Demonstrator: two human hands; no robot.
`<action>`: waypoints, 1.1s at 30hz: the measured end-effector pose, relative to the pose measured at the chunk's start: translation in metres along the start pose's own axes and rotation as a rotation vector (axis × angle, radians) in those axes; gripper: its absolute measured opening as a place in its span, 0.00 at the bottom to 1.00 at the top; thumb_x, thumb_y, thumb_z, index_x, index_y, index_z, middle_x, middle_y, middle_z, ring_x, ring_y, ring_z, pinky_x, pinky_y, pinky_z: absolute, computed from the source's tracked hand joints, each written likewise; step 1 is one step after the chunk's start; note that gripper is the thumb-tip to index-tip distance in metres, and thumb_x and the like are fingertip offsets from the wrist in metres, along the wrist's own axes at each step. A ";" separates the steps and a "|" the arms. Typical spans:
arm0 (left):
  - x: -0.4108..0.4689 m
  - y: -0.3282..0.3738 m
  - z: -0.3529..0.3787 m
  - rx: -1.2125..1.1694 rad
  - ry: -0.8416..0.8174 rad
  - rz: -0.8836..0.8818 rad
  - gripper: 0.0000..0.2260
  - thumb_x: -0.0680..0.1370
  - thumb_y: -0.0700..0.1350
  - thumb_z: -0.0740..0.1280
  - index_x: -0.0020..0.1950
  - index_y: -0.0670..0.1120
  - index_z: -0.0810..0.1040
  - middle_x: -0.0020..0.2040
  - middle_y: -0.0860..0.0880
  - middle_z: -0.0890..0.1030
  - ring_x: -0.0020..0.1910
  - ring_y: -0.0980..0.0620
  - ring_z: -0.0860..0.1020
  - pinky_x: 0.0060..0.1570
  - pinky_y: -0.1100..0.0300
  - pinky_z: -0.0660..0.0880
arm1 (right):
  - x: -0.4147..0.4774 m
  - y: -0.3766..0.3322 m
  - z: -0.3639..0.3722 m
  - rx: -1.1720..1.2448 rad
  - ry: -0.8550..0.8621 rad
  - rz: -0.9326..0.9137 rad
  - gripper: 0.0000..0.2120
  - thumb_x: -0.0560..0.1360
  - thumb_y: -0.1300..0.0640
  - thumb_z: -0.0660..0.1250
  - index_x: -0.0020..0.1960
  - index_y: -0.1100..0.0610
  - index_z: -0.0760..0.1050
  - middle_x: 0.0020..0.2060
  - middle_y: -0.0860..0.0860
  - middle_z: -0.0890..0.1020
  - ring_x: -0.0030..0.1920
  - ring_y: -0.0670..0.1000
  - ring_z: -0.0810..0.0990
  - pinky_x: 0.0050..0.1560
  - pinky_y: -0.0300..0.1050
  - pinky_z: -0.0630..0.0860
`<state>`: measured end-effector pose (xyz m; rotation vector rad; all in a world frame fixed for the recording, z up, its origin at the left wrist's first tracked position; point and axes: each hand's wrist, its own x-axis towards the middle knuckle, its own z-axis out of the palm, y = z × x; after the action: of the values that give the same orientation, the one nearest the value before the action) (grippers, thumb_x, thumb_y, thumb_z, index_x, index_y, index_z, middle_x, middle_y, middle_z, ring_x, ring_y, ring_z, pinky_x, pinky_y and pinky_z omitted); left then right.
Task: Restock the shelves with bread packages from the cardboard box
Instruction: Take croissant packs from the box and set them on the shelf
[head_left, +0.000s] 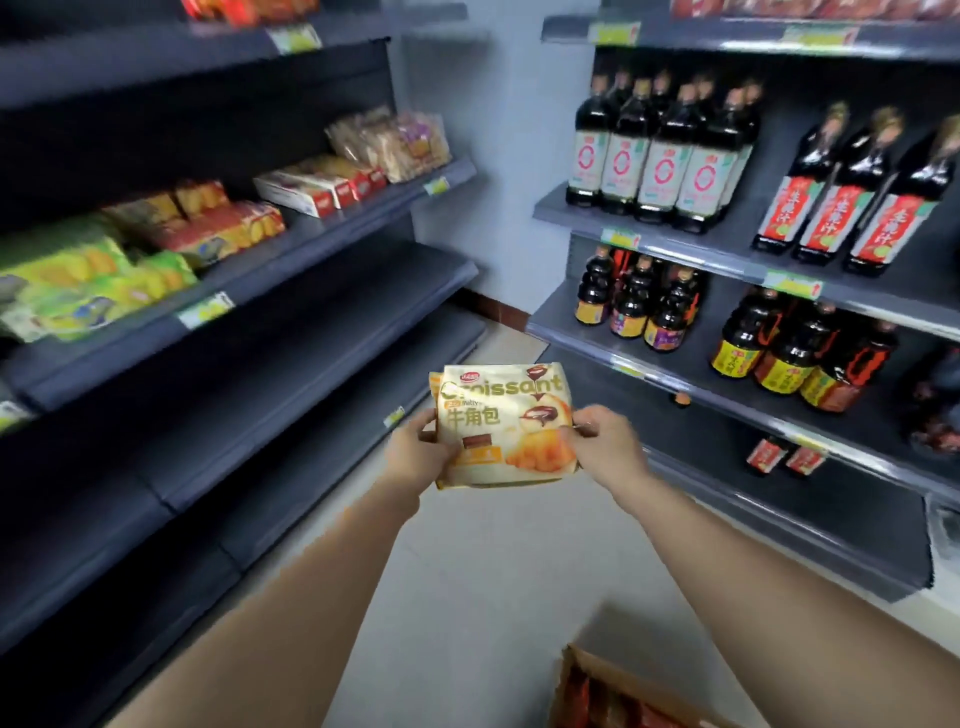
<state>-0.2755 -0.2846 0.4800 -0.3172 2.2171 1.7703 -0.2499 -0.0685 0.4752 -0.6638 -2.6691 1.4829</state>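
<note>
Between the two shelf units, out over the aisle floor, both hands were up in front of the person with a croissant pack held between them. The left hand had its fingers curled round the left edge and the right hand was pinching the right edge, so the pack hung in mid-air, label up, touching no shelf. A second pack might have been tucked behind it at the top left corner, but I couldn't say for sure. The cardboard box sat on the floor at the bottom of the view, near the right forearm, with reddish packs showing inside. On the left, the shelf already carried bread packs, and the lower shelf under it showed plenty of room. The right side was all dark sauce bottles, so not the place. My read: this was the carry step, with the pack out of the box and not yet placed. The next move would call for swinging it left, picking a gap and sliding it in flat, label out, without squashing it.
</note>
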 end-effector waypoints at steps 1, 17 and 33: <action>0.003 0.007 -0.023 -0.020 0.022 0.018 0.13 0.75 0.36 0.67 0.51 0.55 0.77 0.50 0.50 0.83 0.51 0.47 0.81 0.55 0.50 0.78 | 0.004 -0.022 0.012 0.001 -0.020 -0.034 0.09 0.72 0.54 0.69 0.52 0.54 0.79 0.50 0.49 0.82 0.50 0.53 0.80 0.51 0.51 0.79; 0.014 0.144 -0.332 -0.054 0.525 0.323 0.25 0.76 0.40 0.70 0.71 0.49 0.70 0.51 0.49 0.81 0.45 0.51 0.80 0.39 0.55 0.80 | 0.014 -0.351 0.183 0.185 -0.158 -0.507 0.10 0.74 0.54 0.68 0.55 0.51 0.77 0.50 0.47 0.81 0.55 0.52 0.80 0.57 0.55 0.78; 0.059 0.249 -0.471 -0.057 0.922 0.448 0.22 0.75 0.41 0.71 0.68 0.45 0.72 0.58 0.49 0.79 0.48 0.51 0.80 0.36 0.61 0.76 | 0.071 -0.563 0.263 0.264 -0.262 -0.857 0.16 0.76 0.56 0.68 0.63 0.57 0.77 0.57 0.50 0.81 0.58 0.51 0.79 0.58 0.48 0.76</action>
<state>-0.4566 -0.6882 0.7830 -0.8463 3.0412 2.2117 -0.5707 -0.5131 0.7759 0.6535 -2.3079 1.6213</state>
